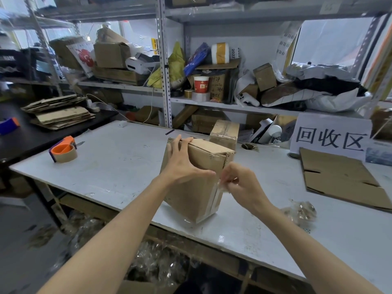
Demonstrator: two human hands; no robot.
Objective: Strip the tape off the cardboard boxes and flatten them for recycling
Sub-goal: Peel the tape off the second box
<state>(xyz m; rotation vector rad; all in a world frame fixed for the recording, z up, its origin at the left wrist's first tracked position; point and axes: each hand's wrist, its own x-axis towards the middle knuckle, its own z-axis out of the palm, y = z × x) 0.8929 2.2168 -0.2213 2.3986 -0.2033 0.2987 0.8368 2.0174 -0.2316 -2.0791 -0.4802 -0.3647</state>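
A brown cardboard box stands tilted on the white table, near its front edge. My left hand grips the box over its top left edge, thumb pressed on the near face. My right hand pinches a strip of clear tape that runs down the box's right front corner, partly peeled away. A second taped box stands behind the first.
A flattened cardboard sheet lies at the right under a white sign. A crumpled wad of clear tape sits right of my right arm. An orange tape dispenser rests at the table's left. Cluttered shelves stand behind.
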